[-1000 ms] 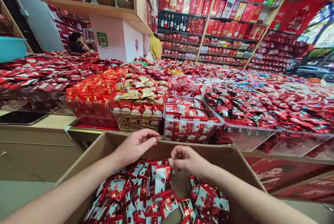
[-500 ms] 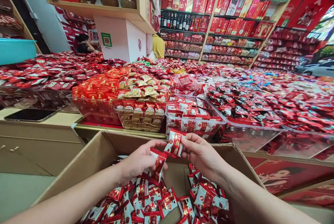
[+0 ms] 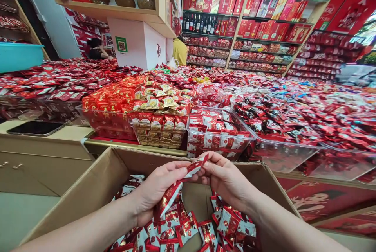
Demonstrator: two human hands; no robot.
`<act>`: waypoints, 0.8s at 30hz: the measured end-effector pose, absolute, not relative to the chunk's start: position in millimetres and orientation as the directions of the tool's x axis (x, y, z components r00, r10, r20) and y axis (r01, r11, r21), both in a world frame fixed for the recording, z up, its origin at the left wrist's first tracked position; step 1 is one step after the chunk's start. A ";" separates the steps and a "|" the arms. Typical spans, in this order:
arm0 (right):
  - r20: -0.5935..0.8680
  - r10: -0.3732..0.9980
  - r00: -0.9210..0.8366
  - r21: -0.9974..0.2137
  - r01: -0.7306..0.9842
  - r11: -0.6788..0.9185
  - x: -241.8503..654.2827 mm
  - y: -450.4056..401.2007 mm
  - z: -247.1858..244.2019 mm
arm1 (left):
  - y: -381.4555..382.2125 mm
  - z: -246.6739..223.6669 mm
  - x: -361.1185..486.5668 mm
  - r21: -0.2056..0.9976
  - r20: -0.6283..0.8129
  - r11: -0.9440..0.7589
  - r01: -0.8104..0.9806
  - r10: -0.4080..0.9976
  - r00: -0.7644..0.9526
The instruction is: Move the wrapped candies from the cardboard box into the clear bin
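Over an open cardboard box point(image 3: 88, 189), my right hand point(image 3: 229, 181) pinches the right end of a small red-and-white wrapped snack packet point(image 3: 196, 167). My left hand point(image 3: 157, 183) is closed, its thumb and fingers on the left end of that same packet. A second red-and-white packet point(image 3: 169, 199) is tucked in the left palm and slants downward. Beneath both hands, loose packets of the same look point(image 3: 188, 228) lie in two heaps, with a strip of bare cardboard between them. Some fingers of each hand are hidden behind the upper packet.
Behind the box stand clear bins: one of red-and-white packets point(image 3: 217, 140), one of gold packets point(image 3: 160, 134), one of red packets point(image 3: 108, 107). A black phone or tablet point(image 3: 35, 128) lies on the left counter. A person in yellow point(image 3: 179, 51) is farther back.
The upper packet has tipped from upright and face-on to nearly flat, and my left hand has come right to grip its other end. The second packet has swung lower in that hand.
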State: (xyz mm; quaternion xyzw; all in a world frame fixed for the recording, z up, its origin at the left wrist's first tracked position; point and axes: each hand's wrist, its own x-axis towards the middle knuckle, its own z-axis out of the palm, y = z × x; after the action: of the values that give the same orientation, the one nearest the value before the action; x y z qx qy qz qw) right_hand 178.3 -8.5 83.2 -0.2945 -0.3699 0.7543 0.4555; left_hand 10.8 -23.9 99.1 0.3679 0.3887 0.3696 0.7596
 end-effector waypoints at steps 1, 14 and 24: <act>-0.109 0.910 -0.401 -0.821 -0.479 -0.309 177.7 -10.3 84.2 | -23.5 97.3 11.8 0.876 -0.296 0.406 -0.260 0.878 0.375; -0.028 0.972 -0.232 -0.948 -0.303 -0.099 179.1 -13.9 95.1 | -9.7 95.5 -0.2 0.972 0.052 -0.152 0.179 0.882 0.469; 0.438 0.878 -0.194 -0.535 0.728 0.428 268.7 102.2 192.6 | 61.0 80.7 -25.3 0.813 0.184 -0.288 0.506 0.952 0.245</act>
State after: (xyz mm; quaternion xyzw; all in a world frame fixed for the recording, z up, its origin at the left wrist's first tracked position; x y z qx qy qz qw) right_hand 268.7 102.2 192.6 -0.5246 -0.7655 0.1047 0.3575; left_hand -25.3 61.0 80.7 0.7219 0.5050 0.3501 0.3181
